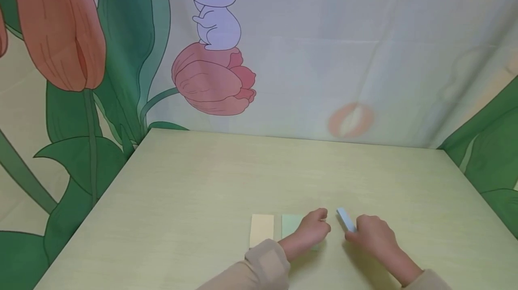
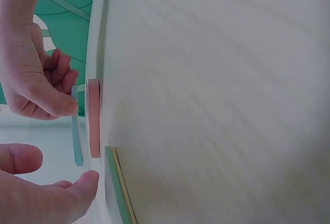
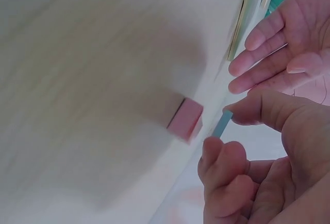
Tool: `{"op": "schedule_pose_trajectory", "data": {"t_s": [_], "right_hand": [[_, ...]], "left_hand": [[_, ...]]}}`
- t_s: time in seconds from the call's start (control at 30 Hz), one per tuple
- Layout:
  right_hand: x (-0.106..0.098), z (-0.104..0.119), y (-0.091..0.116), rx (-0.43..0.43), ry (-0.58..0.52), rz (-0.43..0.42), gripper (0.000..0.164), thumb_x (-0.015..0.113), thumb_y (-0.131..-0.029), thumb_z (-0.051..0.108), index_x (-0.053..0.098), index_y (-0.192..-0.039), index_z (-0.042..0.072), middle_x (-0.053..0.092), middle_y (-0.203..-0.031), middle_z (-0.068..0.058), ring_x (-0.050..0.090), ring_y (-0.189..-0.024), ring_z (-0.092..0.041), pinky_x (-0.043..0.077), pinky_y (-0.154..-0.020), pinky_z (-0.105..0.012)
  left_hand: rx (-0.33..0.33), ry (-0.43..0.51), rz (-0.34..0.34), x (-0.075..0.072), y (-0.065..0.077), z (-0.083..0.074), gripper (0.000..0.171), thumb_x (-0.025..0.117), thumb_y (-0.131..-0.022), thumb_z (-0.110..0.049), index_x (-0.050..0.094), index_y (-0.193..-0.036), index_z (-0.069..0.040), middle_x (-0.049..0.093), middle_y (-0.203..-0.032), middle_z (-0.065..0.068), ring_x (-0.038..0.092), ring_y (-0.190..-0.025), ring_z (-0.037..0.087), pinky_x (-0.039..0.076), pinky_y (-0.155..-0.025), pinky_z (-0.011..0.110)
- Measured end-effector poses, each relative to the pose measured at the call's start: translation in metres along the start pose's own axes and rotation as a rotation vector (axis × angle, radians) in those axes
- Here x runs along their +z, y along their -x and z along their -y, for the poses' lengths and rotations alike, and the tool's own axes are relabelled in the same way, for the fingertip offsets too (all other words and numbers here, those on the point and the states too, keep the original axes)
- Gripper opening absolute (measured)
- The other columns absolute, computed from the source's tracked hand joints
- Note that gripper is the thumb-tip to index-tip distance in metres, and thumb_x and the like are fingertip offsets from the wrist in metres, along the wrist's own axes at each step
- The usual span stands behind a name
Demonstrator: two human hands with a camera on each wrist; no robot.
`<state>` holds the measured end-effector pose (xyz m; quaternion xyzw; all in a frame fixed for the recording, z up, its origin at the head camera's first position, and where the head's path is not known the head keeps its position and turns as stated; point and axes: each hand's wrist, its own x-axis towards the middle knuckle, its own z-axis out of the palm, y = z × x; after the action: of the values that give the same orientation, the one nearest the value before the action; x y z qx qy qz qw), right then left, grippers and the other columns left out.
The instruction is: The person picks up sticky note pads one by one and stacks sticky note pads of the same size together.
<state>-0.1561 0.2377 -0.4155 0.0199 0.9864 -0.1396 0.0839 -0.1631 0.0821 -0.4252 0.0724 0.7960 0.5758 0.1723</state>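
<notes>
My right hand (image 1: 375, 236) pinches a light blue sticky-note pad (image 1: 345, 219) between thumb and fingers, tilted and raised above the table. Its layered edge shows in the left wrist view. Just left of it, my left hand (image 1: 309, 229) hovers with fingers apart from the blue pad, holding nothing. Under that hand lies a green pad (image 1: 290, 223), partly covered by it. A pale yellow pad (image 1: 262, 230) lies to the left, its lower edge near the sleeve. Both wrist views show a pink pad (image 3: 186, 118) on the tabletop below the blue one; the right hand hides it from the head view.
The pale wooden table (image 1: 194, 191) spreads around the hands. Behind it hangs a curtain (image 1: 307, 56) printed with tulips, leaves and a white rabbit.
</notes>
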Motion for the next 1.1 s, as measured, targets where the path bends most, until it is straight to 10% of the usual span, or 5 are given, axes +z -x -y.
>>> {"op": "schedule_pose_trajectory", "data": {"t_s": [1.1], "right_hand": [[0.006,-0.012,-0.001,0.015,-0.028,0.038,0.023,0.060,-0.070,0.025,0.048,-0.058,0.008,0.047,-0.052,0.000,0.038,-0.046,-0.011,0.028,-0.040,-0.021]], "left_hand": [[-0.009,0.035,0.007,0.005,-0.001,0.003,0.053,0.046,-0.075,0.001,0.037,-0.128,0.007,0.041,-0.131,0.023,0.035,-0.124,0.037,0.030,-0.100,0.047]]}}
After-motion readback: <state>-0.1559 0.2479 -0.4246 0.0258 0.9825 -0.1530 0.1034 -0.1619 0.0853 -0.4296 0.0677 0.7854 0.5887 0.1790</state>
